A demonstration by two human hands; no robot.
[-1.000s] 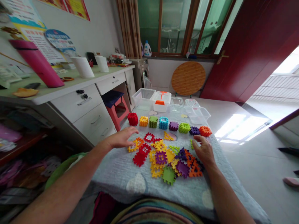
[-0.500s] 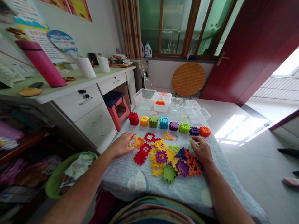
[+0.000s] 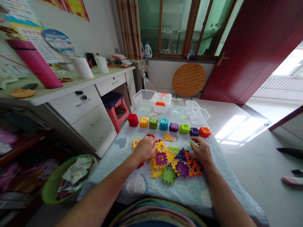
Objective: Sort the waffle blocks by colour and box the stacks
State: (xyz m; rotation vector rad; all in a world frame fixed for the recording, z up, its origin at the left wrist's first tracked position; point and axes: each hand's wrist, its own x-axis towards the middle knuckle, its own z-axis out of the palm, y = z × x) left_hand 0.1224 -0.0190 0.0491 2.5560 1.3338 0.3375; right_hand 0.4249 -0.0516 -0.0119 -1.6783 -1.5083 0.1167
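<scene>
My left hand [image 3: 146, 148] is over the red tiles on the left of the loose pile, mostly hiding them. Its fingers are extended, and the tips reach a yellow tile [image 3: 161, 146]. Beside its knuckles lies a yellow window tile [image 3: 135, 143]. At the right of the pile, my right hand [image 3: 201, 150] pinches a light green interlocking tile [image 3: 194, 143] between thumb and fingers. Between the hands are a purple window tile [image 3: 161, 158], a green square tile [image 3: 169, 175], a solid purple tile [image 3: 182, 169] and orange triangles [image 3: 194, 167].
Behind the pile stands a row of tile stacks, from red [image 3: 133, 120] to orange [image 3: 204, 131]. Clear plastic boxes [image 3: 145, 100] and an orange-handled box [image 3: 163, 105] stand at the table's far end. A green basket [image 3: 48, 189] is on the floor at left.
My left hand has moved right from the yellow window tile, over the red tiles to the yellow ones. My right hand stays by the pile with the light green tile. The view has shifted slightly.
</scene>
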